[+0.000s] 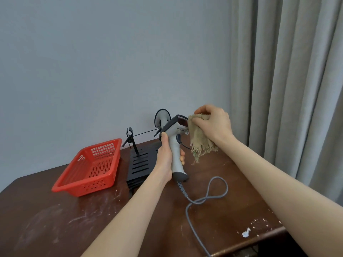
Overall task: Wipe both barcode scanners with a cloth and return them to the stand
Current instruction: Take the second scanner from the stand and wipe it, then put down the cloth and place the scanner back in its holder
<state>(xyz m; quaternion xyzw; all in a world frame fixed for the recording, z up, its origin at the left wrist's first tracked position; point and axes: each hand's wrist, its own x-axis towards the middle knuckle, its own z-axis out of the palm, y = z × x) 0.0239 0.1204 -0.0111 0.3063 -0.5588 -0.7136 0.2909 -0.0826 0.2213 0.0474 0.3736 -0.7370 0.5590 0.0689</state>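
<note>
My left hand [165, 158] grips the handle of a grey and white barcode scanner [176, 151], held upright above the table. My right hand [213, 123] holds a frayed tan cloth [199, 142] pressed against the scanner's red front window. The scanner's grey cable [207, 197] loops over the table and runs off the front edge. Behind it, a second scanner [161, 118] hangs head-up on the black stand [139, 163], partly hidden by the held one.
A red perforated plastic basket [89, 169] sits left of the stand on the scuffed brown table [55, 225]. The grey wall is close behind. Grey curtains [289, 75] hang at the right. The table's right front edge has chipped paint.
</note>
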